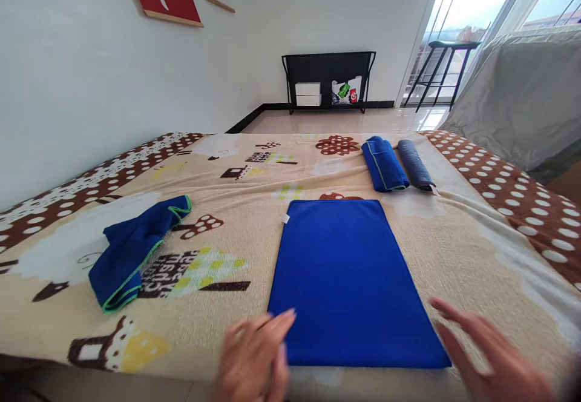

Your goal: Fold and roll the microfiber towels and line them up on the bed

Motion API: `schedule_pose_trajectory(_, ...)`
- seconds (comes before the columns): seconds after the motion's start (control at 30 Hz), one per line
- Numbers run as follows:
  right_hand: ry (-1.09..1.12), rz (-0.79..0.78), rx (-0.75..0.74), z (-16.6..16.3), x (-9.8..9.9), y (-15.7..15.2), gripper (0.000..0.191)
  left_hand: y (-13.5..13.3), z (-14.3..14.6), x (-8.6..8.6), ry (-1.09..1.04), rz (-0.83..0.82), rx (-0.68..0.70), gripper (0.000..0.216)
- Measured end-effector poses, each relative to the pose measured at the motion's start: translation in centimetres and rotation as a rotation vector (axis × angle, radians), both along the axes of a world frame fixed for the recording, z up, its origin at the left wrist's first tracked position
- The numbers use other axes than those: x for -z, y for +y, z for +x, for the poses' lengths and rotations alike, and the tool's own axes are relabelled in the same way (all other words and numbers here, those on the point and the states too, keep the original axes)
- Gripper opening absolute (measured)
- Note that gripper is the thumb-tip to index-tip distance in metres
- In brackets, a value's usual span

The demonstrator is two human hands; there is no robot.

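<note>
Left hand [254, 353]: enters from the bottom edge, blurred, palm turned inward, fingers [276, 323] extended and loosely together, pointing up and to the right. Fingertips sit at the near left corner of the flat blue cloth [349, 281]; whether they touch it or hover just above cannot be told. Nothing is gripped.

Right hand [485, 353]: enters from the bottom right, palm down, fingers [447, 311] spread and stretched toward the left. The index tip lies at the cloth's right edge near its near corner. Hand is open and empty; contact uncertain because of blur.

Flat blue cloth: spread smooth as a rectangle on the patterned blanket [236, 208] covering the bed, centred in front of the person, near edge close to the bed's edge. A small white tag [284, 218] shows at its far left corner.

Other items on the blanket: a crumpled blue cloth with green trim [131, 257] well to the left; a rolled blue towel [384, 164] and a rolled grey towel [415, 164] side by side, just beyond the flat cloth on the far right.

Containers: a black rack [327, 81] against the far wall holds white boxes [308, 94] and a printed bag [346, 91].
</note>
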State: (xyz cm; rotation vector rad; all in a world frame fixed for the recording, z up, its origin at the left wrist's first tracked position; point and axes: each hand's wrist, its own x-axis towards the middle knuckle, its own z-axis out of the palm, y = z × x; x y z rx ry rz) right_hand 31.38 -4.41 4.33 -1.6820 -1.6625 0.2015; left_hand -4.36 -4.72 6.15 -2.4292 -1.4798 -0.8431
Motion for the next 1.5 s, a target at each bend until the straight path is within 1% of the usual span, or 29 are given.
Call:
schedule_pose_trajectory(0.03,-0.083,0.042,-0.127,-2.5,-0.1,1.2,0.040,1.4,2.5,-0.2,0.078,-0.048,0.013,0.058)
schedule_pose_trajectory(0.07,-0.180,0.084,-0.227,-5.1,0.2,2.3,0.044,2.8,5.0,0.0,0.117,-0.078,-0.032,0.065)
schedule_pose_trajectory(0.13,-0.327,0.137,-0.293,-9.6,1.2,4.1,0.055,4.8,9.1,1.2,0.171,-0.086,-0.066,0.071)
schedule_pose_trajectory(0.17,-0.384,0.156,-0.298,-11.1,1.9,4.7,0.060,5.3,10.3,2.0,0.181,-0.077,-0.088,0.071)
schedule_pose_trajectory(0.2,-0.434,0.165,-0.300,-12.0,2.5,5.1,0.063,5.5,11.0,2.9,0.193,-0.069,-0.099,0.068)
schedule_pose_trajectory(0.23,-0.478,0.168,-0.303,-12.2,3.1,5.1,0.064,5.5,11.0,3.7,0.209,-0.066,-0.108,0.065)
schedule_pose_trajectory(0.3,-0.559,0.175,-0.310,-10.8,4.0,4.6,0.065,4.9,9.6,4.6,0.263,-0.069,-0.111,0.062)
schedule_pose_trajectory(0.37,-0.621,0.198,-0.299,-8.1,4.5,3.7,0.068,4.0,7.0,4.9,0.325,-0.065,-0.133,0.065)
schedule_pose_trajectory(0.47,-0.671,0.202,-0.211,-3.9,5.1,2.3,0.072,2.6,2.9,5.1,0.373,-0.073,-0.233,0.067)
schedule_pose_trajectory(0.53,-0.679,0.178,-0.159,-1.8,5.6,1.6,0.074,1.8,0.5,5.4,0.378,-0.095,-0.287,0.067)
schedule_pose_trajectory(0.63,-0.681,0.176,-0.159,-0.4,5.9,0.9,0.075,1.0,-1.9,5.6,0.390,-0.086,-0.256,0.065)
schedule_pose_trajectory(0.7,-0.669,0.195,-0.151,-0.6,5.4,0.8,0.073,0.9,-2.1,5.0,0.419,-0.068,-0.226,0.063)
schedule_pose_trajectory(0.77,-0.637,0.218,-0.109,-2.0,4.5,1.0,0.070,1.3,-0.7,3.9,0.433,-0.039,-0.217,0.062)
schedule_pose_trajectory(0.8,-0.617,0.231,-0.106,-3.1,4.0,1.3,0.069,1.6,0.7,3.5,0.426,-0.021,-0.214,0.063)
schedule_pose_trajectory(0.87,-0.577,0.266,-0.168,-5.9,3.2,2.2,0.067,2.5,4.3,3.0,0.392,0.011,-0.171,0.066)
schedule_pose_trajectory(0.97,-0.524,0.293,-0.268,-9.9,3.3,3.9,0.071,3.9,9.8,3.8,0.293,0.028,-0.126,0.069)
schedule_pose_trajectory(1.03,-0.528,0.262,-0.262,-11.0,3.9,4.7,0.069,4.6,11.8,4.6,0.231,0.008,-0.119,0.068)
schedule_pose_trajectory(1.07,-0.545,0.236,-0.250,-10.9,4.2,4.9,0.068,4.8,12.1,4.8,0.217,-0.011,-0.114,0.067)
schedule_pose_trajectory(1.13,-0.580,0.186,-0.225,-9.9,4.7,4.9,0.066,4.9,11.4,5.0,0.237,-0.056,-0.069,0.066)
schedule_pose_trajectory(1.2,-0.591,0.150,-0.174,-7.9,5.0,4.4,0.069,4.7,9.4,4.8,0.278,-0.085,-0.062,0.068)
schedule_pose_trajectory(1.23,-0.592,0.136,-0.148,-6.8,5.2,4.0,0.071,4.4,8.0,4.7,0.295,-0.090,-0.090,0.069)
schedule_pose_trajectory(1.3,-0.591,0.110,-0.093,-4.3,5.7,3.0,0.073,3.5,5.1,4.7,0.313,-0.101,-0.197,0.070)
schedule_pose_trajectory(1.37,-0.594,0.103,-0.077,-1.9,6.1,2.1,0.071,2.6,2.5,4.7,0.316,-0.109,-0.289,0.070)
schedule_pose_trajectory(1.43,-0.603,0.118,-0.111,-0.3,5.9,2.0,0.069,2.0,0.8,4.3,0.324,-0.110,-0.282,0.071)
schedule_pose_trajectory(1.5,-0.599,0.137,-0.132,-0.1,4.6,3.2,0.066,2.6,0.6,3.3,0.324,-0.096,-0.222,0.070)
